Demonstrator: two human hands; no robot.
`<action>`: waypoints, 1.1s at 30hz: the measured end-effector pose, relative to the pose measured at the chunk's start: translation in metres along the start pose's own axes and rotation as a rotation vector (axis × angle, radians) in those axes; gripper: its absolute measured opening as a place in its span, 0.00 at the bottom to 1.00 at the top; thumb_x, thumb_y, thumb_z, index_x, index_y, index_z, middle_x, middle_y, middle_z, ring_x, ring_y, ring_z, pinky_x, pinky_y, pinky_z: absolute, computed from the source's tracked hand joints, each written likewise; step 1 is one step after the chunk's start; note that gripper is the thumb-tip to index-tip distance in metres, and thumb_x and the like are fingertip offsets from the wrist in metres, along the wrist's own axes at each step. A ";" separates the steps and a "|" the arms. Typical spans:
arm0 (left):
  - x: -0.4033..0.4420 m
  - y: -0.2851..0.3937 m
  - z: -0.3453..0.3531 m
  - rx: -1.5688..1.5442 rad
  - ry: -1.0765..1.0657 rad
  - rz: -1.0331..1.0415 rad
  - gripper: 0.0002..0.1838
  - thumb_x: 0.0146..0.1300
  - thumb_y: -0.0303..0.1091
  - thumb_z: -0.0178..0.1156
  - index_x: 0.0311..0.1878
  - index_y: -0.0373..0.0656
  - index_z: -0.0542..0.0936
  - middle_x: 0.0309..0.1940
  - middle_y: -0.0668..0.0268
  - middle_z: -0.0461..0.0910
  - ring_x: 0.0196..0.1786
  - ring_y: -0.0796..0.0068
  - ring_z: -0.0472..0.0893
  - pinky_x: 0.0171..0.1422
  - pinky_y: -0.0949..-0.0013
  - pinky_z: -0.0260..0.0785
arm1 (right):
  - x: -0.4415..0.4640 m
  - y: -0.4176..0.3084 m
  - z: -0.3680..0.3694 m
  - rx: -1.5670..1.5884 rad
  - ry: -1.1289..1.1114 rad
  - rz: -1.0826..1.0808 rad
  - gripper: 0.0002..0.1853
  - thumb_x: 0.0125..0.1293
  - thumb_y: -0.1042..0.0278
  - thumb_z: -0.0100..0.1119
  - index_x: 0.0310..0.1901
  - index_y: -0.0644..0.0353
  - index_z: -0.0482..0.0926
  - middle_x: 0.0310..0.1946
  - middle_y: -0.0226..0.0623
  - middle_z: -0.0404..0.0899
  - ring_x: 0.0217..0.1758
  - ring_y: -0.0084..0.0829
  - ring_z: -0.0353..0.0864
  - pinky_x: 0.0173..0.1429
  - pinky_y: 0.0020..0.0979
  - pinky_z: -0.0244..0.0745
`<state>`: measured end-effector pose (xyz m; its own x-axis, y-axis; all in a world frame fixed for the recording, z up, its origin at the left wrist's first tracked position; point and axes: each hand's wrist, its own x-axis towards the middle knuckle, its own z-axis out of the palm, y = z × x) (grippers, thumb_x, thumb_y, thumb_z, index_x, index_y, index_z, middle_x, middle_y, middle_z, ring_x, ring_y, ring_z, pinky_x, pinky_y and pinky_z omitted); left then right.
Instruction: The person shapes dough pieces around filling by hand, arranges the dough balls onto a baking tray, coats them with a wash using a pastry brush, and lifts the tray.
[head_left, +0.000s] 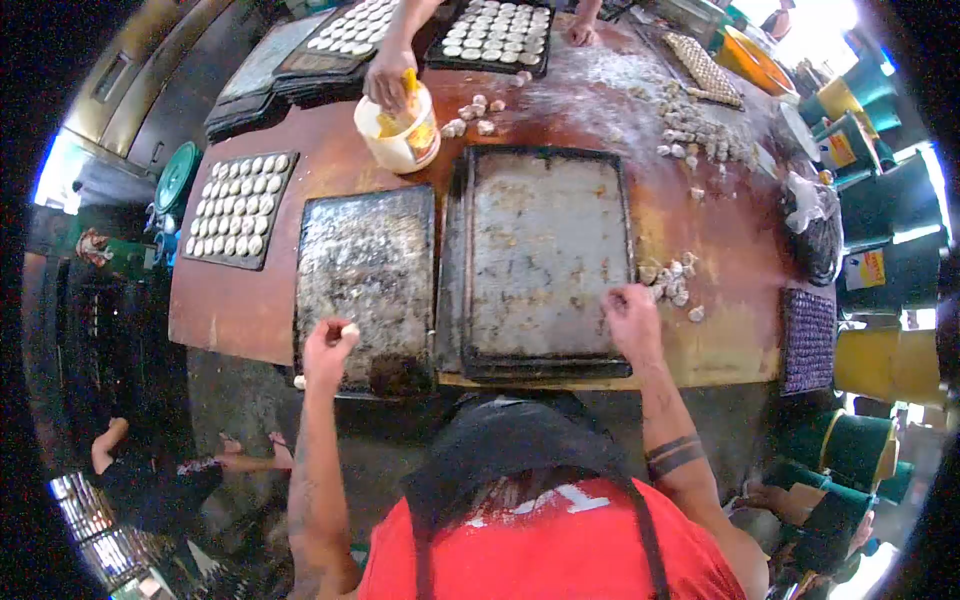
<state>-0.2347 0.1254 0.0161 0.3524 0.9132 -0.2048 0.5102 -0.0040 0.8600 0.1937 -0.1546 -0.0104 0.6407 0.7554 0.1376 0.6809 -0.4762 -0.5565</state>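
We see the left hand (327,352) over the near left part of the left tray (362,240), its thumb and fingertips pinched together on a small pale piece (349,331). The right hand (634,318) is at the right edge of the right tray (545,240), with its fingers curled in; we cannot tell whether they have hold of anything. Just beside it, to the right and slightly farther off, a loose group of pale lumps (672,280) sits on the table (720,345).

As we judge it, the piece could slip, because so little of it is gripped and only at the fingertips; too hard a pinch could also flatten it if it is soft. A stray lump (300,382) lies by the near left corner of the left tray, close to the table's edge, where a brush of the left hand could knock it off. The crowded lumps on the right might cling to one another if they are tacky.

The left tray looks like worn metal, shiny and mottled, with a dark patch at its near right. The right tray is duller grey, freckled with brown and framed by a raised black rim. The lumps are knobbly, unlike the flat, even rounds (238,205) in rows at the far left, and white powder (610,75) dusts the far right of the reddish-brown tabletop
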 end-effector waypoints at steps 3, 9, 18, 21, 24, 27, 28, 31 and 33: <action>0.008 0.055 0.091 -0.400 -0.032 -0.058 0.12 0.55 0.25 0.68 0.44 0.36 0.83 0.38 0.66 0.83 0.41 0.76 0.79 0.50 0.71 0.72 | 0.035 0.077 -0.001 -0.284 0.204 -0.038 0.14 0.58 0.73 0.62 0.47 0.58 0.82 0.40 0.44 0.80 0.47 0.45 0.78 0.55 0.43 0.73; -0.002 0.129 0.231 -0.222 -0.462 0.058 0.12 0.58 0.30 0.69 0.45 0.38 0.83 0.38 0.65 0.85 0.41 0.77 0.82 0.50 0.71 0.74 | 0.055 0.108 -0.022 -0.285 0.005 -0.092 0.14 0.55 0.71 0.65 0.44 0.59 0.81 0.38 0.44 0.79 0.49 0.46 0.77 0.56 0.43 0.72; -0.013 0.139 0.251 -0.294 -0.640 -0.088 0.10 0.60 0.28 0.68 0.44 0.40 0.81 0.38 0.67 0.84 0.41 0.77 0.81 0.48 0.69 0.74 | 0.032 0.114 -0.048 0.877 0.113 0.348 0.12 0.61 0.74 0.66 0.46 0.61 0.79 0.39 0.32 0.81 0.35 0.23 0.80 0.35 0.25 0.77; -0.021 0.140 0.259 -0.317 -0.609 -0.193 0.11 0.61 0.28 0.67 0.46 0.41 0.81 0.39 0.67 0.84 0.41 0.77 0.80 0.46 0.69 0.74 | 0.028 0.130 -0.028 0.700 -0.012 0.439 0.13 0.63 0.74 0.66 0.48 0.62 0.79 0.38 0.32 0.81 0.35 0.21 0.80 0.34 0.24 0.78; -0.017 0.144 0.261 -0.376 -0.613 -0.167 0.12 0.62 0.28 0.67 0.49 0.40 0.81 0.40 0.67 0.84 0.41 0.77 0.80 0.46 0.70 0.74 | 0.027 0.121 -0.031 1.046 0.067 0.522 0.16 0.61 0.71 0.69 0.50 0.64 0.79 0.36 0.32 0.82 0.34 0.22 0.80 0.34 0.25 0.78; -0.011 0.131 0.269 -0.447 -0.656 -0.169 0.18 0.60 0.32 0.70 0.52 0.38 0.82 0.42 0.64 0.85 0.43 0.73 0.82 0.49 0.68 0.76 | 0.027 0.119 -0.039 0.403 0.202 0.408 0.17 0.61 0.71 0.69 0.50 0.63 0.79 0.35 0.33 0.82 0.33 0.22 0.80 0.35 0.26 0.77; -0.011 0.135 0.267 -0.462 -0.663 -0.175 0.20 0.59 0.34 0.71 0.53 0.37 0.82 0.43 0.62 0.86 0.44 0.71 0.83 0.50 0.66 0.76 | 0.029 0.120 -0.039 0.326 0.259 0.366 0.16 0.62 0.71 0.69 0.51 0.63 0.78 0.35 0.33 0.82 0.32 0.23 0.80 0.35 0.26 0.77; -0.014 0.151 0.262 -0.399 -0.597 -0.169 0.15 0.61 0.27 0.68 0.50 0.35 0.81 0.41 0.63 0.85 0.40 0.76 0.82 0.46 0.69 0.76 | 0.027 0.115 -0.041 0.551 0.350 0.392 0.14 0.65 0.72 0.66 0.50 0.62 0.77 0.34 0.33 0.81 0.31 0.23 0.79 0.34 0.27 0.76; -0.011 0.146 0.265 -0.538 -0.572 -0.185 0.15 0.60 0.26 0.68 0.50 0.34 0.81 0.40 0.62 0.84 0.39 0.74 0.82 0.47 0.68 0.77 | 0.031 0.104 -0.055 1.307 0.273 0.562 0.12 0.66 0.73 0.65 0.50 0.61 0.76 0.33 0.32 0.81 0.30 0.23 0.78 0.33 0.27 0.75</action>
<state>0.0441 0.0067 0.0198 0.7206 0.5294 -0.4479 0.2032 0.4563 0.8663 0.3041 -0.2055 -0.0194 0.8572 0.4314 -0.2812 -0.3878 0.1813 -0.9038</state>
